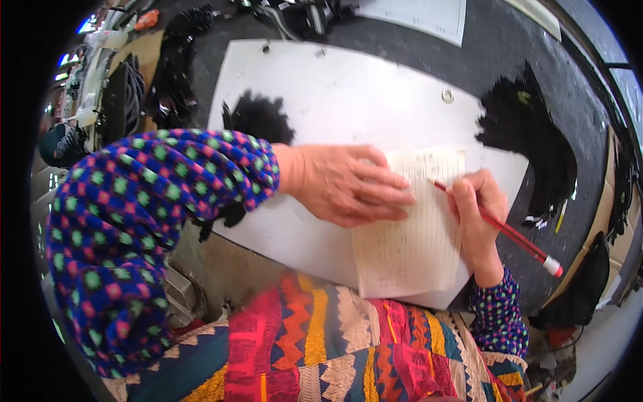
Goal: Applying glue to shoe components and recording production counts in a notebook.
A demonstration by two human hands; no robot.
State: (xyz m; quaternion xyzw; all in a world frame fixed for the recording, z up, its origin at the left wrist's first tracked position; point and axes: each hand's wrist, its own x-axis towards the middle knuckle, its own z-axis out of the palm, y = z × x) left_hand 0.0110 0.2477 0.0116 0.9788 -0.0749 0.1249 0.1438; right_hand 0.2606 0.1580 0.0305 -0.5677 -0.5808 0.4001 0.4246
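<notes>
A lined paper notepad (412, 258) with rows of handwriting lies on a white board (348, 94) in front of me. My left hand (345, 185) rests flat across the notepad's left side, its fingers stretched over the page. My right hand (475, 208) is closed around a red pencil (517, 240) with a white band and a red eraser at its end. The pencil's point is at the upper part of the page, just right of my left fingertips. Whether the tip touches the paper I cannot tell.
Bundles of black hair-like fibre lie on the board's left side (258, 117) and over its right edge (536, 134). More black material (177, 60) and cables (132, 90) sit at the far left. Another white sheet (418, 17) lies at the back of the dark table (495, 53).
</notes>
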